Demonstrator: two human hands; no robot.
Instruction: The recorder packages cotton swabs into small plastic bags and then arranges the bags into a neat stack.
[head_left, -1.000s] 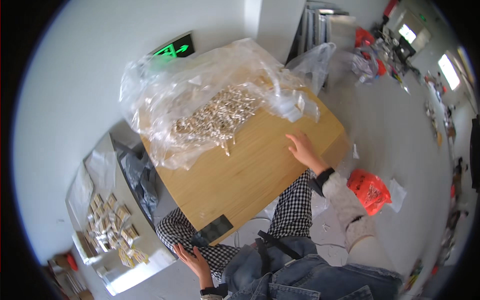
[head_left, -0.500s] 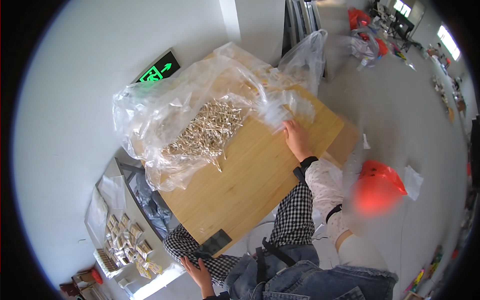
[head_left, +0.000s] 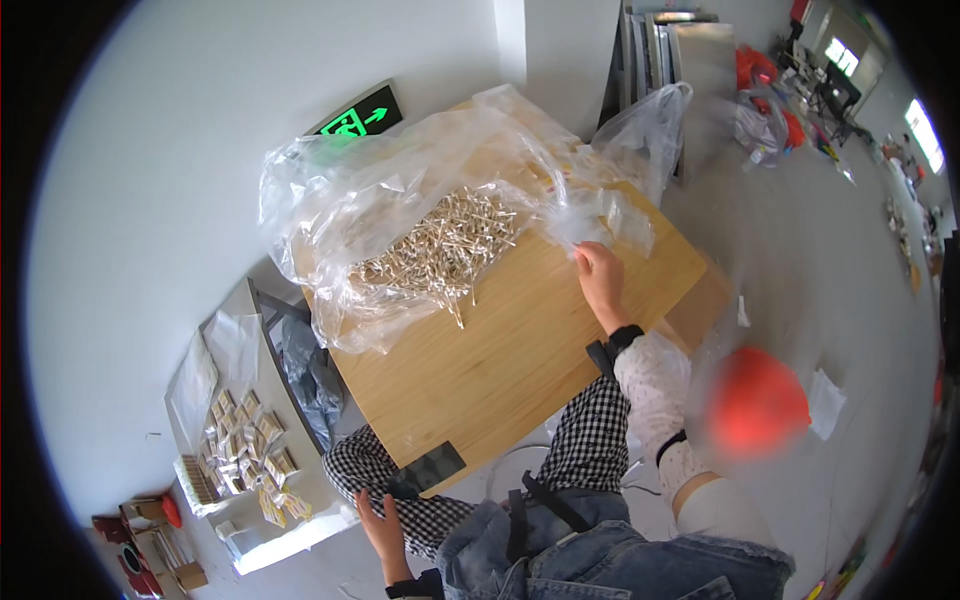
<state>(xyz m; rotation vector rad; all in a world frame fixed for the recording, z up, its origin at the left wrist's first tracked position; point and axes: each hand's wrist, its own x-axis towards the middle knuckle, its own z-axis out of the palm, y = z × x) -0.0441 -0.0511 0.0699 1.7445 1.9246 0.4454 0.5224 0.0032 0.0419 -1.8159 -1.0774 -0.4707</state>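
Note:
A loose heap of thin wooden cotton swabs lies spilled from a large clear plastic bag on a light wooden table. To the right of the heap, my right hand is closed in a pinch on the edge of a crumpled clear plastic bag. Whether that plastic is separate from the large bag is hard to tell. My left hand holds nothing, fingers apart, beside my left knee below a dark flat phone-like slab at the table's near corner.
Several small packs of swabs cover a lower table at left. A cardboard box stands by the wooden table's right edge. A blurred red bag and a white plastic piece are at right. Metal panels lean behind.
The whole view has shifted, so the table sits further right. My right hand has drawn slightly left across the table with the plastic. My left hand has risen a little, fingers more spread.

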